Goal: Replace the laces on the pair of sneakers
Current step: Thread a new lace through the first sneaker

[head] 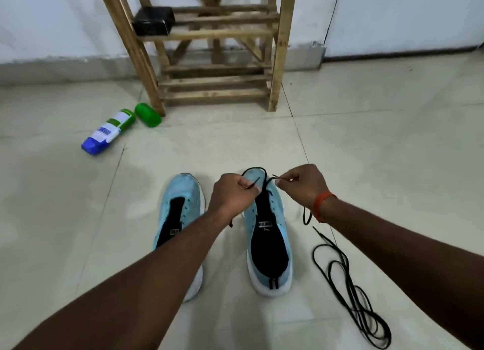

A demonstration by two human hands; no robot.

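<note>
Lacing at toe of right sneaker

Your left hand and right hand each had fingers curled and pinched on one thin black shoelace, which looped over the toe of the right-side light blue knit sneaker. Its twin, the left-side light blue sneaker, stood just beside it on the pale tiled floor, partly under your left forearm. A second black lace lay coiled on the tiles, right of the shoes.

Two sneakers side by side on floor; loose lace right of them; rack behind; bottle far left.
</note>
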